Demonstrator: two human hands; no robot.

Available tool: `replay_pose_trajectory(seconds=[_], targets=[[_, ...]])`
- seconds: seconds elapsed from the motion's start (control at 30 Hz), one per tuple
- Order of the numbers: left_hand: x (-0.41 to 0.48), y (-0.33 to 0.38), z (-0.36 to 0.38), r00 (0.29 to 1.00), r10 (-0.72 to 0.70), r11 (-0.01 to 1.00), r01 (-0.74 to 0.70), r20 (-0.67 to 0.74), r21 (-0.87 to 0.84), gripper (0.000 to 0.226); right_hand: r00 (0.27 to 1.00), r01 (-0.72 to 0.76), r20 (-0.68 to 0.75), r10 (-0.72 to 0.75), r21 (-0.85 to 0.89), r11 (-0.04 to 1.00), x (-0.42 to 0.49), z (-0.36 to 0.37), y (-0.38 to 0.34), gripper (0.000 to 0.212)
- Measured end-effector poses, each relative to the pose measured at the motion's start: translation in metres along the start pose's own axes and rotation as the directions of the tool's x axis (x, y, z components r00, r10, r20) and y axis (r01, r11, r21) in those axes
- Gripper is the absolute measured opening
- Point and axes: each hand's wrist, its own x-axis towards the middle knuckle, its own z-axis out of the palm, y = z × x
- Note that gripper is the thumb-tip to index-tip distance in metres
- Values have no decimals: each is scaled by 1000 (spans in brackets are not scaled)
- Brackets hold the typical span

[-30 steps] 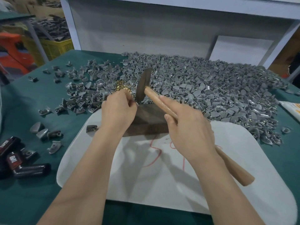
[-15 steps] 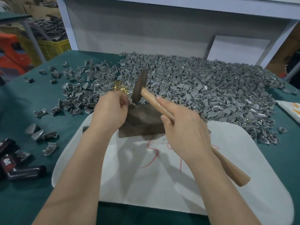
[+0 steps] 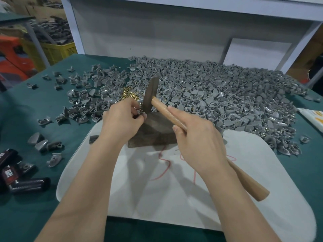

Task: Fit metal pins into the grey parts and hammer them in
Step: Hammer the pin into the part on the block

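the grey part [image 3: 139, 112] in work is a small moulded piece, mostly hidden; it sits at the far left edge of the dark block [image 3: 157, 131], pinched between the thumb and curled fingertips of the left hand [image 3: 122, 117]. whether a pin is already in it cannot be told. the right hand [image 3: 197, 137] holds the hammer [image 3: 150, 95], fingers wrapped round the pale, smooth wooden handle and the forefinger laid straight along its top. the hammer head is a flat, dull, dark metal wedge that stands nearly upright, its lower end down just beside the left fingertips and the part. the block is a worn, dark brown slab with blunt edges, resting on the far end of a white mat [image 3: 174, 198] with rounded corners and red scribbled marks. behind the block spreads a wide pile of grey parts [image 3: 218, 95], matt, shell-shaped with a rounded back and a small lug, some showing a glint of metal. a little heap of brass pins [image 3: 129, 95], shiny and gold-coloured, lies among them just beyond the left hand. looser grey parts are scattered to the left over the dark green, cloth-like tabletop [image 3: 31, 109]. near the left edge lie glossy black pieces [image 3: 28, 184], some with red and white print. off the tabletop at the far left stands a yellow crate [image 3: 56, 51].
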Motion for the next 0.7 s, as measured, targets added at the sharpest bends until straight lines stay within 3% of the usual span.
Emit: replay_pose_trajectory(seconds=[0.23, 0.37, 0.47, 0.7], targets=[[4, -1, 4, 998, -66, 998, 66, 4, -8, 32, 1000, -17, -7, 17, 15, 1000, 0, 0, 2, 48], [6, -3, 5, 997, -77, 995, 78, -16, 65, 26, 999, -33, -4, 33, 21, 999, 1, 1, 4, 48], [5, 0, 4, 995, -63, 998, 65, -72, 27, 16, 999, -30, -35, 31, 28, 999, 2, 0, 5, 47], [4, 2, 3, 989, -48, 998, 52, -140, 30, 20, 995, -8, -94, 14, 68, 998, 3, -2, 6, 49]])
